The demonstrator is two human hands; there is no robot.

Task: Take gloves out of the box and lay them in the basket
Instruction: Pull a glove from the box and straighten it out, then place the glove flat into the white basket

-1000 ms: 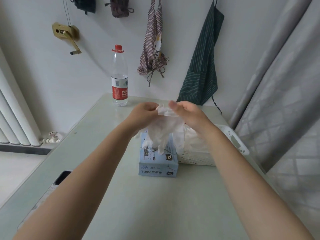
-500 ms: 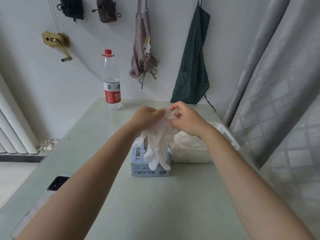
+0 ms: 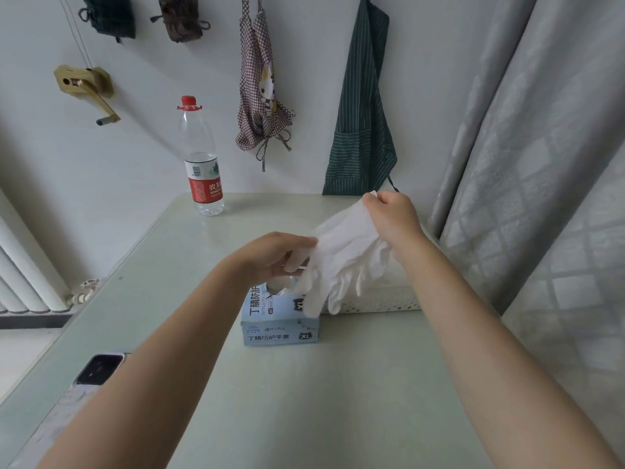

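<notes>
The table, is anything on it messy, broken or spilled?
Nothing stands out. The glove box sits flat, its top torn open as it should be. The bottle stands upright and capped. The basket looks whole. The right hand and left hand hold a white glove above it.

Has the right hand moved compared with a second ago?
Yes. The right hand, pinching the glove, has gone right and away from the glove box, to above the basket.
</notes>
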